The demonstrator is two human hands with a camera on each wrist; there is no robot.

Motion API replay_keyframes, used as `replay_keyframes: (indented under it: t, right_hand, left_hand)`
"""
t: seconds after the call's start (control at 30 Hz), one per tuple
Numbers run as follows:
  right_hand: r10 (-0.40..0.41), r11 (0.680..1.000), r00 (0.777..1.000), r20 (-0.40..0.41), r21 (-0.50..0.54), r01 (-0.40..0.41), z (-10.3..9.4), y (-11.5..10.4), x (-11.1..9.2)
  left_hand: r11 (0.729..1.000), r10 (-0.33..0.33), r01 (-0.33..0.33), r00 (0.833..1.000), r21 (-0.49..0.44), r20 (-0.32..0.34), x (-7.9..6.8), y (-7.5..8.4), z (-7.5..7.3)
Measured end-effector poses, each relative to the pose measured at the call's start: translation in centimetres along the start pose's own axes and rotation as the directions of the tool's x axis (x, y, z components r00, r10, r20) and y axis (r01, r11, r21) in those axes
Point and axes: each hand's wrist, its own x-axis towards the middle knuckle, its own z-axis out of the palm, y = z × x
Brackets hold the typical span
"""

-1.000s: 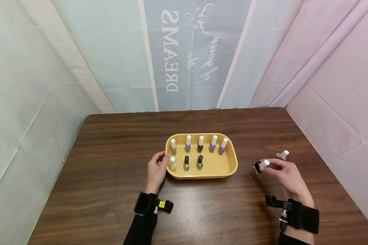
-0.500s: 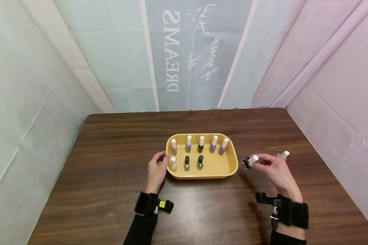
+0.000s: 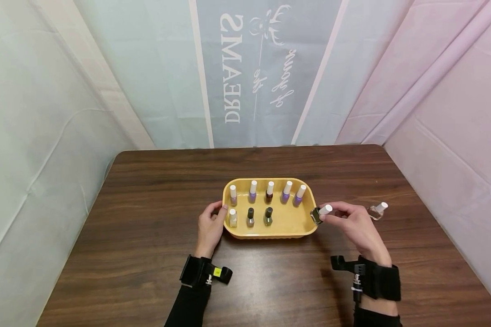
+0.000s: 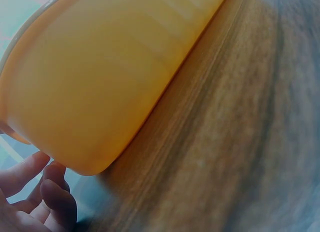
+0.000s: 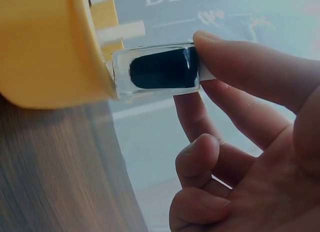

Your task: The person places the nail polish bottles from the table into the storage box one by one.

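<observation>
A yellow tray stands on the table with several small nail polish bottles upright in it: a back row with white caps and a front row including two with dark caps. My left hand holds the tray's left end, thumb at the rim; in the left wrist view its fingers are by the tray's corner. Thumb and fingers of my right hand pinch the white cap of a dark nail polish bottle. That bottle is tilted at the tray's right rim; whether it touches, I cannot tell.
Another white-capped nail polish bottle leans or lies on the wooden table, right of my right hand. Fabric walls rise around the table's back and sides. Inside the tray, bare floor shows at front right.
My right hand has carried the dark bottle leftward from the table's right side to the tray's right rim. The left hand stays at the tray's left end.
</observation>
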Motion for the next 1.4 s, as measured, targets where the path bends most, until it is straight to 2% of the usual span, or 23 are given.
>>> replay_keyframes:
  t: [0.3,0.6,0.8,0.97,1.2,1.4]
  right_hand:
    - [-0.048,0.999,0.999,0.021,0.018,0.048,1.8,-1.2,0.7]
    - [-0.069,0.997,0.997,0.038,-0.025,0.07,3.2,-2.1,1.4]
    - [-0.11,0.994,0.992,0.066,-0.019,0.112,4.1,-2.5,2.0]
    - [-0.109,0.994,0.991,0.083,-0.022,0.111,4.4,-2.8,2.3]
    - [-0.132,0.989,0.988,0.077,-0.053,0.137,5.3,-3.1,2.9]
    - [-0.169,0.976,0.984,0.053,-0.131,0.175,6.3,-3.2,3.4]
  left_hand:
    - [1.0,0.009,-0.009,1.0,-0.005,0.004,-0.1,0.0,-0.1]
    - [1.0,0.004,-0.004,1.0,-0.006,0.006,0.0,0.0,0.0]
    - [1.0,-0.009,0.009,1.0,0.012,0.007,0.0,0.1,0.1]
    - [1.0,-0.024,0.024,1.0,0.015,0.012,0.1,0.1,0.0]
    - [1.0,-0.006,0.006,1.0,-0.004,0.011,0.0,0.1,-0.1]
    - [1.0,0.018,-0.018,1.0,-0.005,0.0,0.0,0.0,0.0]
